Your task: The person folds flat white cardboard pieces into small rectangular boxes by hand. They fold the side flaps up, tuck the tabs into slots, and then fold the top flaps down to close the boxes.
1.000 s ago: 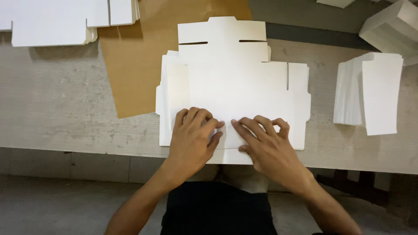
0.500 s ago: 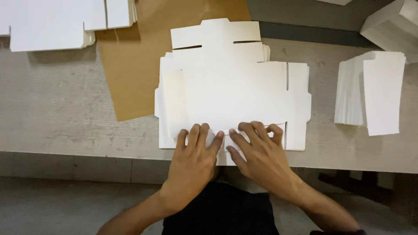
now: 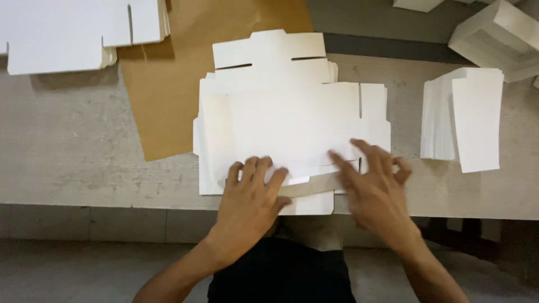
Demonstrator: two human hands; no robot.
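- Nearest the body, at the front edge of the desk (image 3: 73, 168), the left hand (image 3: 250, 193) lies flat and open, palm down, fingers spread on the near flap of the white die-cut box blank (image 3: 292, 123); it grips nothing, only presses.
- Beside it, the right hand (image 3: 373, 188) is also open, its fingers stretched along the flap's right end, the little finger curled; it too pins the card rather than holding it.
- Under both hands the near flap (image 3: 306, 185) looks partly raised along its score, a shadowed crease showing between the hands. To fold it well, I judge that the pressure should run evenly along the whole score, with the thumbs close to the crease, so the line stays straight.
- Beneath the top blank lie more blanks of the same cut, edges slightly fanned; a risk, as I see it, is lifting two sheets together, so the lower ones should stay pinned.
- Left of the stack, a brown paper sheet (image 3: 168, 84) lies partly under it, well out of the way of the fold.
- To the right, apart from the stack, stands a pile of narrow white cards (image 3: 471, 120).
- Farther off, more flat white blanks (image 3: 67, 33) sit at the far left, and a folded white box (image 3: 497, 33) at the far right; neither blocks the hands.
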